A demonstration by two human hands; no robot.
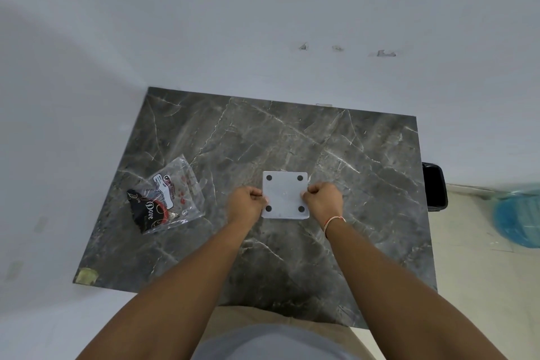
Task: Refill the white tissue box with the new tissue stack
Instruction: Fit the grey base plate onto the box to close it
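- Two hands are gripping the white tissue box [285, 195], which is lying upside down near the middle of the dark marble table [365, 161], its flat base with four dark round feet facing up.
- Left hand [245, 204] is curling tight against the box's left edge, fingers pinched narrow on the rim there.
- Right hand [323, 201] is doing the same on the right edge, knuckles bunched, a thin thread band showing at that wrist.
- Sitting directly between the two fists, the box is touching both; neither hand is nearer than the other.
- Its base is looking close to square, so I cannot pick out a long axis.
- My guess is that the person is prising the base panel off, pulling at both side edges at once, so the coming move depends on those edges lying right under the fingertips.
- Lying well apart to the left is a clear plastic packet [168, 199] with dark printing, nearer the left hand; I cannot tell if it is holding the new tissues.
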